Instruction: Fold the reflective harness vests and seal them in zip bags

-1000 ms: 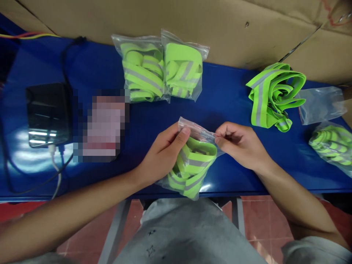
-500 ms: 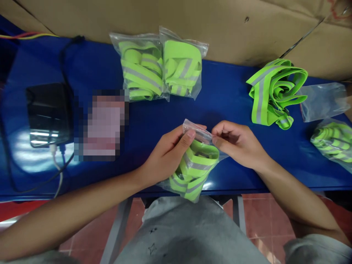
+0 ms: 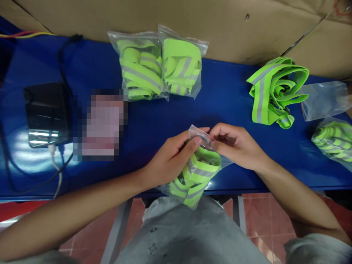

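A clear zip bag (image 3: 202, 137) with a folded neon-green reflective strap (image 3: 202, 168) inside is held between my hands at the table's front edge. My left hand (image 3: 176, 156) pinches the bag's top on the left, thumb over the plastic. With thumb and fingertips, my right hand (image 3: 233, 145) grips the right end of the same top edge. The bag's lower part hangs slightly over the edge. Whether its seal is closed cannot be made out.
Two filled bags (image 3: 141, 69) lean at the back of the blue table (image 3: 225, 88). To the right lie a loose green strap (image 3: 277, 91), a flat clear bag (image 3: 326, 99) and another filled bag (image 3: 334, 139). A black device (image 3: 46, 113) with cables and a blurred-out item (image 3: 101, 124) lie left.
My left hand and the bag's top have shifted slightly right and toward me, closer to my right hand. Both hands keep hold of the bag.
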### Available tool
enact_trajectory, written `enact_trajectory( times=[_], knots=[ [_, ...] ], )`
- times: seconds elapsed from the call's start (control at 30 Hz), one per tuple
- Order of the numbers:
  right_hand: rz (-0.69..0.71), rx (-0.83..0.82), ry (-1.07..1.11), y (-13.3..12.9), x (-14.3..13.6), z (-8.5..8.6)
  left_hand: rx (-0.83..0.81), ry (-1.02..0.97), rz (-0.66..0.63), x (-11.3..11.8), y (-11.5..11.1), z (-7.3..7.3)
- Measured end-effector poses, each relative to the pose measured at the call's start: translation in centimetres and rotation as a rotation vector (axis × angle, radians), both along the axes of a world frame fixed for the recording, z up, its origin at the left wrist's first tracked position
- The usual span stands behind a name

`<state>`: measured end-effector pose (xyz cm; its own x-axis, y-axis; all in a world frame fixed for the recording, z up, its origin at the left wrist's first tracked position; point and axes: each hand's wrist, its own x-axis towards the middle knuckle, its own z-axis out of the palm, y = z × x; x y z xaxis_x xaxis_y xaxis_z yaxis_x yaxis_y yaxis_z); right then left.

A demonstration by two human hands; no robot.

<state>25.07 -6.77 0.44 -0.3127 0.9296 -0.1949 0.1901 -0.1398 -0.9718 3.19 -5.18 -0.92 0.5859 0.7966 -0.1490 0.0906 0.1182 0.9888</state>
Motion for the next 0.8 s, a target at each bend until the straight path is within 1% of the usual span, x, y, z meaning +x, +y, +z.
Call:
enact_trajectory(
  times=[0.13, 0.23, 0.37, 0.43, 0.63, 0.8],
  knots=[
    [-0.010, -0.115, 0.046, 0.1, 0.1, 0.0, -0.005, 0.012, -0.011, 0.0, 0.0, -0.1],
    [-0.038, -0.134, 0.049, 0.0, 0.2, 0.0, 0.008, 0.050, 0.026, 0.0, -0.1, -0.2],
    [-0.037, -0.072, 0.012, 0.0, 0.4, 0.0, 0.081, 0.081, 0.165, 0.2, -0.1, 0.1],
    [-0.042, -0.030, -0.013, 0.0, 0.5, 0.0, 0.086, 0.064, 0.204, 0.2, 0.1, 0.4],
    [-0.067, 0.017, -0.067, -0.4, 0.1, 0.2, 0.020, 0.021, 0.200, 0.0, 0.5, 1.1],
    [-0.075, 0.062, -0.122, -0.7, -0.5, 0.6, 0.008, -0.018, 0.189, 0.0, 0.5, 1.0]
  ],
)
